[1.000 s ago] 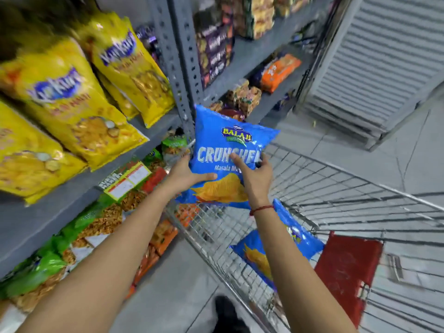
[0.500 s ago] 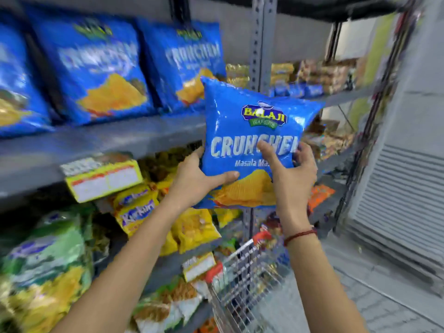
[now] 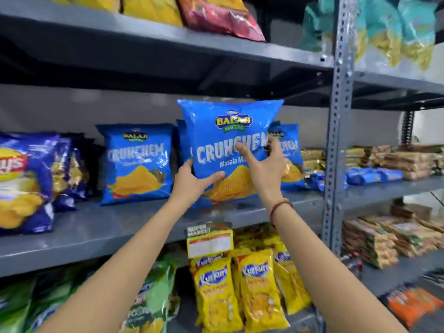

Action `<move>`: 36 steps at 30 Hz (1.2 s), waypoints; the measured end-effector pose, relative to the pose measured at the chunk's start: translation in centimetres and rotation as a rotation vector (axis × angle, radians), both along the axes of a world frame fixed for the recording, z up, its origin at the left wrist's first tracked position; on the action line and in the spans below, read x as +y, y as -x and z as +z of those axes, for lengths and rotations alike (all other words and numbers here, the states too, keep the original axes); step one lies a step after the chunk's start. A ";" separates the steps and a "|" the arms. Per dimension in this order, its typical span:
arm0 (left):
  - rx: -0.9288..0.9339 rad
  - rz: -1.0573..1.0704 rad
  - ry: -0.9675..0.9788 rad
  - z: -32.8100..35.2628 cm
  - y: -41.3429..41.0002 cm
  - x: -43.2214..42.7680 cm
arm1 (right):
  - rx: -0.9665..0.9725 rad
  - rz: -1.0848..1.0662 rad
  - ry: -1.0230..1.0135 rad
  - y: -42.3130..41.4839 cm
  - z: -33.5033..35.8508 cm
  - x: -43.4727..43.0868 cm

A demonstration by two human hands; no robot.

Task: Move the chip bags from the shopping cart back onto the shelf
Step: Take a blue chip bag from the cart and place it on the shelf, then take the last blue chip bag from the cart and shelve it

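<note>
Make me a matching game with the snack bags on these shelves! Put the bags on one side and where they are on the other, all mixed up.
Things:
1. bright blue Crunchem chip bag with both hands on it
2. dark blue Lay's chip bag
3. yellow Kurkure snack bags
4. red crinkly snack bag

Places:
A. top shelf
B. far left of the middle grey metal shelf
C. shelf below the middle one
D. held up at the middle shelf

Pairs: 1-D, 2-B, 3-C, 4-A
</note>
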State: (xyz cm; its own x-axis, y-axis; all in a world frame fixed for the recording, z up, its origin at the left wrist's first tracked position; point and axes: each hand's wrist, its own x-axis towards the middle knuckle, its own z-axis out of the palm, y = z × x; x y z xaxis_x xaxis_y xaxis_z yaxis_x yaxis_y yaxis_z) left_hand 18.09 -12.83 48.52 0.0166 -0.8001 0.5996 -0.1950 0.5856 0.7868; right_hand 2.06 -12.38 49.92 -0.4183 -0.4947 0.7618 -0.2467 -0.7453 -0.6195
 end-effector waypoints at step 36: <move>-0.067 0.182 0.409 -10.3 8.0 4.3 | -0.112 -0.233 -0.114 7.3 -12.7 3.9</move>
